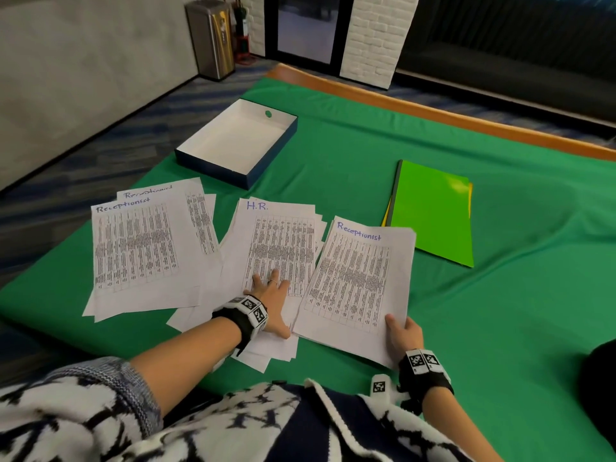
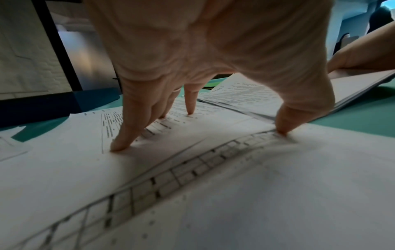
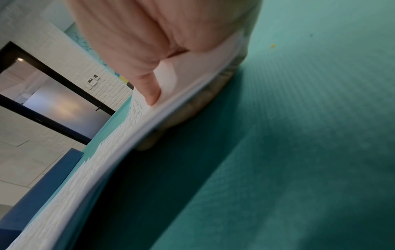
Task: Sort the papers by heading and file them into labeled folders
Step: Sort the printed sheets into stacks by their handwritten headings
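Note:
Three lots of printed sheets lie on the green cloth. A pile headed "Receptionist" [image 1: 140, 248] is at the left. A fanned pile headed "H.R." [image 1: 280, 241] is in the middle, and my left hand [image 1: 271, 295] presses flat on it with straight, spread fingers [image 2: 126, 135]. My right hand [image 1: 405, 335] grips the near right corner of a thick stack [image 1: 360, 281] topped "Receptionist", thumb [image 3: 149, 88] on top, other fingers under it. That stack [image 3: 111, 152] is lifted a little off the cloth. A bright green folder [image 1: 433, 215] lies at the right, with a yellow one under it.
An empty white tray with dark blue sides [image 1: 240, 141] sits at the back left. The wooden table edge [image 1: 433, 108] runs along the far side. Bare green cloth [image 1: 516, 311] lies to the right and near me. A steel bin [image 1: 211, 35] stands on the floor.

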{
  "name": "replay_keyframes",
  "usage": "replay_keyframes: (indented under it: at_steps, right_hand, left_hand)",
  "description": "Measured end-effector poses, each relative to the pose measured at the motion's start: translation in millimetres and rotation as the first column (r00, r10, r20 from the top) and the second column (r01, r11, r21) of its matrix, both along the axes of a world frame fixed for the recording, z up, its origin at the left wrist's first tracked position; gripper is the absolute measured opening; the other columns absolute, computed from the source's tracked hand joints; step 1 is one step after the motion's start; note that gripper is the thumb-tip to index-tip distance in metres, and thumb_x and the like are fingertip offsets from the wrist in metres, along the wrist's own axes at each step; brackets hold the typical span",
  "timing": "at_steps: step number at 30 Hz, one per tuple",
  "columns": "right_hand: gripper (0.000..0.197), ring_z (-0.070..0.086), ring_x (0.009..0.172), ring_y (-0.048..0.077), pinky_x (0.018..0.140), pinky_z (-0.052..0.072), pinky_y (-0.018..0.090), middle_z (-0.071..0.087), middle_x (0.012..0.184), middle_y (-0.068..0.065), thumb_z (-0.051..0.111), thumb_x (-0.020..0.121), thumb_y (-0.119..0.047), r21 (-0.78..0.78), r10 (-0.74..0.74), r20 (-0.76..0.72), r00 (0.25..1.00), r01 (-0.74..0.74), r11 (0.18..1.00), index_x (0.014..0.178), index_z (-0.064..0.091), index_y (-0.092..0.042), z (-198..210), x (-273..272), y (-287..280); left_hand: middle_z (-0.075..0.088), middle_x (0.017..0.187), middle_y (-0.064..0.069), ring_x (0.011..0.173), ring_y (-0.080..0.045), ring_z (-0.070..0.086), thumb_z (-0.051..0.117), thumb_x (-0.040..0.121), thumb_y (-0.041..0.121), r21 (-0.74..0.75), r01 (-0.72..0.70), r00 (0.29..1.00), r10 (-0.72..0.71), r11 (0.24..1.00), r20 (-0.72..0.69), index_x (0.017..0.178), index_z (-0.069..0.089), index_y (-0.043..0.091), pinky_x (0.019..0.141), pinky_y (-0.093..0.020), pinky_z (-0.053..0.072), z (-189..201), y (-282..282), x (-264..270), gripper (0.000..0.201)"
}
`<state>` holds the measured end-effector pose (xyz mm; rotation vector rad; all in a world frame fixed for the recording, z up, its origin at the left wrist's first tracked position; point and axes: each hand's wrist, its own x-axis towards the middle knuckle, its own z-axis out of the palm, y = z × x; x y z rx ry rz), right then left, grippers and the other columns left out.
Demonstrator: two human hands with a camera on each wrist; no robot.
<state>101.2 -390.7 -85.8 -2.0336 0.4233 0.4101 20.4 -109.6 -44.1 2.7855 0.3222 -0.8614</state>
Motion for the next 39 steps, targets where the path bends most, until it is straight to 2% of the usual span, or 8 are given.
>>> replay_keyframes:
  at_steps: [8,12,20,25,29,32,35,39]
  right_hand:
    - [0.039,0.062,0.102,0.035,0.094,0.049,0.047,0.063,0.116,0.020,0.057,0.089,-0.021,0.040,-0.019,-0.019,1.000,0.020,0.999,0.118,0.056,0.004,3,-1,1]
    - [0.035,0.062,0.101,0.034,0.094,0.049,0.048,0.063,0.117,0.018,0.054,0.090,-0.017,0.066,-0.008,-0.014,1.000,0.008,0.998,0.121,0.055,0.001,9,-3,0]
    - [0.033,0.061,0.102,0.033,0.094,0.048,0.049,0.062,0.115,0.012,0.049,0.093,-0.010,0.119,0.015,-0.011,1.000,-0.014,0.993,0.125,0.052,-0.004,24,-6,6]
    - [0.029,0.063,0.099,0.032,0.093,0.050,0.050,0.064,0.114,0.011,0.047,0.088,-0.011,0.205,0.038,-0.041,0.998,-0.029,0.978,0.116,0.055,-0.011,32,1,18]
    - [0.049,0.058,0.108,0.030,0.099,0.044,0.042,0.057,0.128,0.015,0.047,0.087,-0.033,0.227,0.008,-0.104,0.995,0.016,0.974,0.127,0.053,-0.005,36,7,24]
    - [0.070,0.046,0.125,0.031,0.106,0.034,0.039,0.046,0.139,0.015,0.055,0.088,-0.050,0.197,0.008,-0.103,0.995,0.013,0.980,0.135,0.043,0.000,42,5,29]
    - [0.060,0.059,0.097,0.027,0.084,0.049,0.034,0.062,0.115,0.011,0.082,0.066,-0.031,0.106,0.101,-0.077,0.992,-0.092,0.990,0.113,0.055,-0.007,47,-3,34]
    - [0.057,0.060,0.088,0.024,0.075,0.053,0.035,0.065,0.100,0.006,0.085,0.059,-0.005,0.093,0.105,-0.138,0.985,-0.092,0.991,0.105,0.052,-0.007,48,-9,32]
  left_hand:
    - [0.013,0.154,-0.007,0.134,-0.046,0.023,0.062,0.080,0.018,-0.007,0.020,0.992,-0.019,1.000,0.124,0.140,0.024,0.021,0.098,-0.046,0.046,-7,10,2,0.071]
    - [0.063,0.110,-0.010,0.087,-0.023,0.062,0.055,0.088,0.006,-0.103,-0.049,0.950,0.078,0.993,0.303,0.121,0.049,0.018,0.077,-0.034,0.055,0,27,4,0.035]
    - [0.064,0.070,-0.010,0.055,-0.022,0.055,0.049,0.095,0.014,-0.393,-0.080,0.601,0.359,0.916,0.714,0.114,0.064,0.004,0.058,-0.028,0.051,49,13,5,0.025]
    - [0.065,0.100,-0.001,0.075,-0.020,0.066,0.039,0.094,0.047,-0.436,0.207,0.899,0.006,0.876,0.437,0.127,0.048,0.030,0.076,-0.042,0.058,29,-29,3,0.038]
    - [0.064,0.105,0.001,0.083,-0.022,0.066,0.043,0.089,0.057,-0.363,0.331,0.936,-0.255,0.871,0.241,0.123,0.053,0.019,0.084,-0.037,0.053,17,-44,3,0.053]
    - [0.064,0.117,-0.004,0.093,-0.020,0.064,0.052,0.086,0.052,-0.408,0.293,0.955,-0.240,0.865,0.177,0.127,0.052,0.024,0.092,-0.040,0.051,11,-44,2,0.049]
    - [0.052,0.135,0.000,0.121,-0.016,0.051,0.060,0.078,0.059,-0.463,0.221,0.975,-0.175,0.859,0.141,0.132,0.048,0.022,0.105,-0.034,0.039,13,-43,2,0.067]
    - [0.058,0.129,-0.001,0.115,-0.013,0.055,0.056,0.088,0.045,-0.549,0.072,0.986,0.023,0.833,0.164,0.123,0.057,0.021,0.102,-0.037,0.043,14,-29,3,0.043]
